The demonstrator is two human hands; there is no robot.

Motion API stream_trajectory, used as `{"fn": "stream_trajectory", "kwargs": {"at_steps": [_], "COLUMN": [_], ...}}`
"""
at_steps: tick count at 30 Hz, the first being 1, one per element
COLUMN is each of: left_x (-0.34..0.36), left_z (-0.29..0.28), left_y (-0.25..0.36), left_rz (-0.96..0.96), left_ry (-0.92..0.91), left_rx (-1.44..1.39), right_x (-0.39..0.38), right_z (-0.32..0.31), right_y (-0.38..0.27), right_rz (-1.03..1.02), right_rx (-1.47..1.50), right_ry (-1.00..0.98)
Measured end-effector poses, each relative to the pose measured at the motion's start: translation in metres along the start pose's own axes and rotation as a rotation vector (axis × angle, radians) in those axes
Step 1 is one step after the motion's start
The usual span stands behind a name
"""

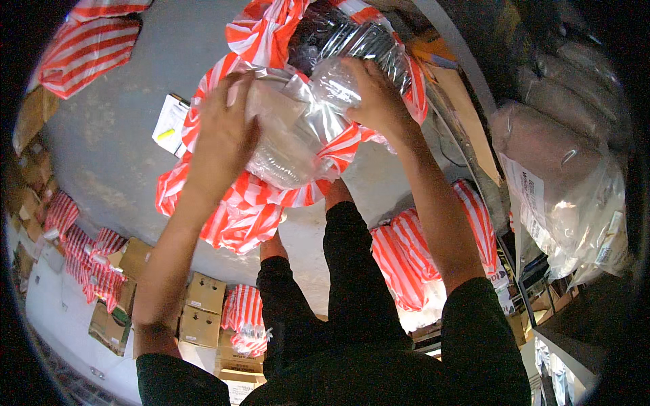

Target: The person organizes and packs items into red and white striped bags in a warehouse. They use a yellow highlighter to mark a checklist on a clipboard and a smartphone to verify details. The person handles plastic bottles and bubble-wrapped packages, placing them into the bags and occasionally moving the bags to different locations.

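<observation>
In front of me a red-and-white striped plastic bag (237, 210) lies gaping, with its mouth folded back. My left hand (227, 132) has its fingers bent over the left side of a clear plastic-wrapped pack (281, 145) inside the bag. A rounded clear plastic pack (335, 84) sits to the right of it, and my right hand (379, 95) grips its right end. Dark items in clear film (369, 44) fill the far part of the bag. The exact contents of the clear packs cannot be made out.
White papers with a yellow marker (166, 132) lie left of the bag. More striped bags (88, 51) rest at the far left and beside my legs. Cardboard boxes (203, 298) stand lower left. Large film-wrapped rolls (552, 145) are stacked at the right.
</observation>
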State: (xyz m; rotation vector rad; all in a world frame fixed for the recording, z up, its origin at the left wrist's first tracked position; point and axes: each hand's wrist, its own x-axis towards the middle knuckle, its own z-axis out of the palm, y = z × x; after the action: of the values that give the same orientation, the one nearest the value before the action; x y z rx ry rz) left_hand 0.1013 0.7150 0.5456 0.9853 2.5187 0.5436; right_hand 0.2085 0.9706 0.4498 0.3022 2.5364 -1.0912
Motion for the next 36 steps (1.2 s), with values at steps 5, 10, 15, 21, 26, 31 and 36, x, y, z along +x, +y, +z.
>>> {"fn": "stream_trajectory", "kwargs": {"at_steps": [5,10,15,21,26,31,36], "left_x": [0.080,0.134,0.161,0.141,0.116,0.096,0.051], "left_z": [0.084,0.172,0.147,0.126,0.113,0.102,0.031], "left_y": [0.001,-0.041,-0.050,-0.058,-0.065,-0.050,0.005], "left_rz": [0.182,-0.249,-0.447,-0.631,-0.570,-0.169,0.275], "left_ry": [-0.142,-0.315,-0.316,-0.258,-0.284,-0.357,-0.097], "left_rx": [0.051,0.448,0.143,-0.198,-0.246,0.050,-0.121], "right_x": [-0.012,-0.029,-0.005,0.118,0.167,0.151,0.196], "right_z": [-0.006,0.006,-0.018,0.024,0.041,0.056,0.058], "right_y": [0.002,0.010,-0.012,0.040,0.043,0.015,0.090], "right_rz": [0.040,-0.057,-0.049,-0.059,-0.101,-0.175,-0.225], "right_rx": [0.111,0.029,0.315,0.328,-0.404,-0.669,-0.565], "right_ry": [0.051,0.109,0.222,0.331,0.246,0.400,0.330]}}
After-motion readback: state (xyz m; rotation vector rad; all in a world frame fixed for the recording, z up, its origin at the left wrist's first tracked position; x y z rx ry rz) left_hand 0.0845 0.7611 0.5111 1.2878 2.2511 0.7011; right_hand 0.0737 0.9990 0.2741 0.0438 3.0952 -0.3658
